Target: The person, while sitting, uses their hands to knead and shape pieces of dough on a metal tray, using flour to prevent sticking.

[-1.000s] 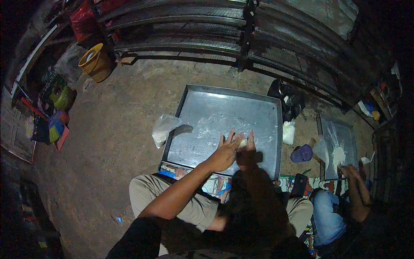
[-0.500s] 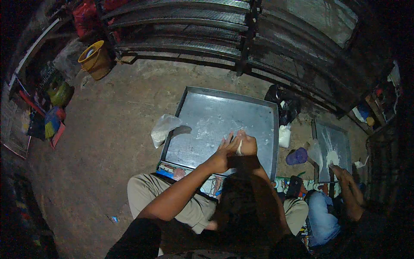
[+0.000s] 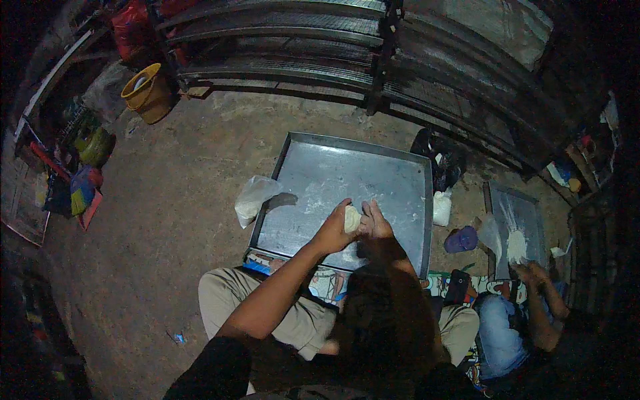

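Observation:
Above the near part of a large metal tray [image 3: 313, 170] dusted with white powder, my left hand [image 3: 335, 230] is closed around a pale lump of dough [image 3: 351, 219]. Close against it on the right is my right hand [image 3: 379, 221], its fingers stretched upward at the dough's side; whether they press on the dough I cannot tell. A clear plastic bag [image 3: 248, 203] with whitish contents leans at the tray's left edge. Beyond the right edge stands a small white bag [image 3: 441, 208].
A purple cup [image 3: 461, 239] and a black plastic bag [image 3: 448, 170] lie right of the tray. A co-worker's hands [image 3: 530, 273] are at a second tray [image 3: 523, 213] with white powder. Dark racks [image 3: 280, 50] line the back; a yellow bucket [image 3: 148, 97] stands far left.
My hands have moved apart from their clasp, and the dough now shows in my left hand. The co-worker's hands have shifted slightly toward the near edge of the second tray.

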### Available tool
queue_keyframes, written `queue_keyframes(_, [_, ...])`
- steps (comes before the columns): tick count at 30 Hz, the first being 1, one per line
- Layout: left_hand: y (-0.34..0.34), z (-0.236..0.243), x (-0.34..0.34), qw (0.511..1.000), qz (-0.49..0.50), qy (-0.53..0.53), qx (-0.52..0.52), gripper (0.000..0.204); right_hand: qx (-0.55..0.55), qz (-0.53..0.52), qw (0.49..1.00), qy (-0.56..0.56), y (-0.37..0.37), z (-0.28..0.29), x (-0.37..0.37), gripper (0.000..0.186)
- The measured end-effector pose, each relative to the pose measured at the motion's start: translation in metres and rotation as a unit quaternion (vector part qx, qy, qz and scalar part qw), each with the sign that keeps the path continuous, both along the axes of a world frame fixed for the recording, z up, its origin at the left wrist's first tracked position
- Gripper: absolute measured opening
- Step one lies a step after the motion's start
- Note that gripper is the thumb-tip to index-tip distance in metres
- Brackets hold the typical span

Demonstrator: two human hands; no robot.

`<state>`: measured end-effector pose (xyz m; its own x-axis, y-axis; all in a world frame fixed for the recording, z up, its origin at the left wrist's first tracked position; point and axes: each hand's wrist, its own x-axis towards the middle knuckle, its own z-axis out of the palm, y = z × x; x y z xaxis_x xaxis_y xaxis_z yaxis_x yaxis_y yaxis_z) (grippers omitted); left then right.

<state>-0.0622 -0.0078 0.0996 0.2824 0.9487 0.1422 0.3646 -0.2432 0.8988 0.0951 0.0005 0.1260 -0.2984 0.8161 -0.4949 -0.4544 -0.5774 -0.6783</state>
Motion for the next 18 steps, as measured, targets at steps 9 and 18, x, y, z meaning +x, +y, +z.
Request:
queue_keyframes(9, [-0.002,0.03,0.001,0.992,0.093,-0.066,0.06,0.032,0.098,-0.023,0.994,0.051,0.009,-0.022,0.013,0.061])
queue_keyframes(18, [-0.008,0.042,0.011,0.986,0.047,-0.159,0.003,0.02,0.099,-0.05,0.992,0.068,0.012,-0.099,0.005,0.072])
